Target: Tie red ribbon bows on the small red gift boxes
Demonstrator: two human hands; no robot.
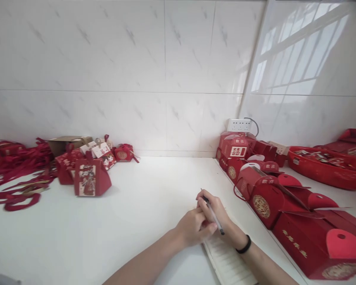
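Observation:
A pen (216,217) with a clear barrel and dark ends is held in my right hand (215,206), its tip pointing up and left. My left hand (192,227) touches the right hand from the left, fingers curled and thumb near the pen's barrel; whether it holds anything is hidden. Below both hands lies an open lined notebook (227,259) on the white table (106,233), partly covered by my right wrist, which wears a black band.
Red gift boxes (308,237) line the right side, with a red basin (323,168) of small items behind. A white power strip (239,125) stands by the wall. Small red boxes (90,178) and red ribbons (23,164) lie at the left.

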